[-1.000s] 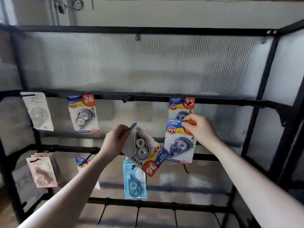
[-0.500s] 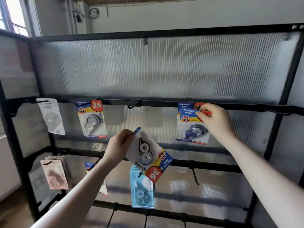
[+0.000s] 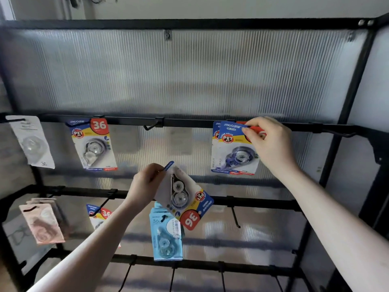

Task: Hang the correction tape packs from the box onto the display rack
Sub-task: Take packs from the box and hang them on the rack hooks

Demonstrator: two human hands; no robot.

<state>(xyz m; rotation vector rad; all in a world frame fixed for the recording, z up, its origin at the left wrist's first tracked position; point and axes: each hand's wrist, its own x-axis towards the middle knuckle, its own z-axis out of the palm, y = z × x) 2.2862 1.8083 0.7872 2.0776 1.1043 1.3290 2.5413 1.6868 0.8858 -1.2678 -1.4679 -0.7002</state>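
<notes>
Packs hang along the rack (image 3: pixel 189 122), a black metal frame with ribbed translucent panels behind its bars. Going left to right: a pale, clear-fronted pack (image 3: pixel 31 142) at the far left of the upper bar, a pink stack (image 3: pixel 42 223) below it, then a grey pack (image 3: pixel 93 144) with a red "36" roundel. An empty hook (image 3: pixel 151 125) follows. The left hand (image 3: pixel 145 186) has its fingers curled round one corner of a spare pack (image 3: pixel 183 197), which is held upside down and tilted, clear of any hook. Under it a blue pack (image 3: pixel 166 237) hangs from the middle bar. At the right, the right hand (image 3: pixel 271 144) pinches the top edge of a purple pack (image 3: pixel 233 150) up at the upper bar, in front of another like it; whether its slot is over the hook I cannot tell.

Each pack looks light: a thin, stiff card with a glossy moulded plastic blister over the round-wheeled dispenser. My judgement is that the card would crease if squeezed mid-face, so the best hold is a pinch at the top edge beside the hang slot, which also steers the slot onto the hook
</notes>
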